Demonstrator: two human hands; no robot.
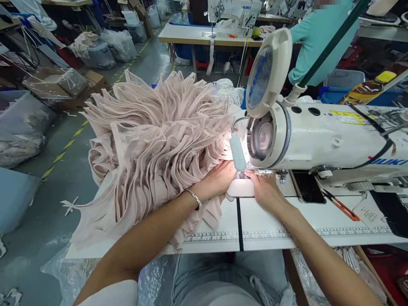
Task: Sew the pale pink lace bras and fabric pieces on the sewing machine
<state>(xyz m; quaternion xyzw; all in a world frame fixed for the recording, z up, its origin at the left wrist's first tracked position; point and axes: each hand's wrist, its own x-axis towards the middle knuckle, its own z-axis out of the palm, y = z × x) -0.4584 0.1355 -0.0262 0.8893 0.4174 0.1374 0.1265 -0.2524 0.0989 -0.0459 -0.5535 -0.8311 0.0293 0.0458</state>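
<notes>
A large pile of pale pink fabric pieces (153,140) covers the left of the white sewing table (267,225). The white sewing machine (331,136) stands at the right, its small lamp (238,152) lighting the needle area. My left hand (219,180), with a bracelet at the wrist, lies against the pink fabric just left of the needle area; its fingertips are hidden by the lamp and glare. My right hand (266,189) is right of the needle, low under the machine head, its fingertips partly hidden. What its fingers hold, if anything, cannot be made out.
A phone (308,187), orange-handled snips (342,207) and a paper tag (369,211) lie right of my right hand. A round magnifier (269,74) rises above the machine head. Behind are another sewing table (185,34) and a person in turquoise (325,42).
</notes>
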